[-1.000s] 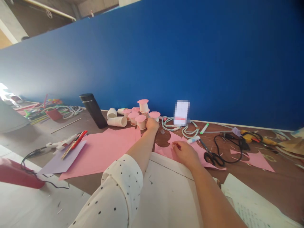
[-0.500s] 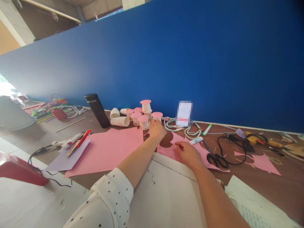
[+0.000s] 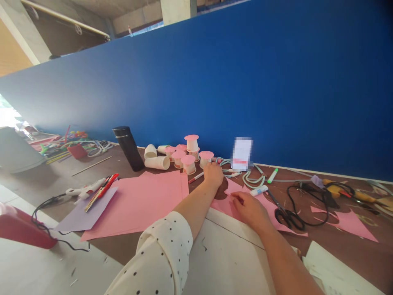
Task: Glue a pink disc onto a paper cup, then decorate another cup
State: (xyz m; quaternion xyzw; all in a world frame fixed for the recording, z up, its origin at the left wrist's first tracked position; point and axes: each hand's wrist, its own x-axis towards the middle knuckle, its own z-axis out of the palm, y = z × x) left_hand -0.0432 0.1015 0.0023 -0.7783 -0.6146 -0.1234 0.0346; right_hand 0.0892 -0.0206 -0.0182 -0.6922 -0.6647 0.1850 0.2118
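My left hand [image 3: 213,174] reaches across the brown table with its back up and fingers curled under. It rests just in front of a cluster of white paper cups with pink paper lids [image 3: 188,157]. A red and white marker [image 3: 195,178] lies with one end at this hand; what the fingers hold is hidden. My right hand [image 3: 250,207] pinches the edge of a cut pink paper piece [image 3: 229,203] lying flat on the table. A glue stick [image 3: 258,190] lies just beyond it.
A large pink sheet [image 3: 144,200] and a lilac sheet [image 3: 81,211] lie at left, with a glue gun [image 3: 84,189], a black flask [image 3: 128,148] and lying stacked cups [image 3: 157,162]. Black scissors [image 3: 287,213], cables [image 3: 310,192] and pink scraps [image 3: 350,219] lie at right. A blue wall stands behind.
My left hand has drawn back from the lidded cups and moved right, uncovering the marker. My right hand keeps its pinch on the pink piece. The view has tilted slightly upward.
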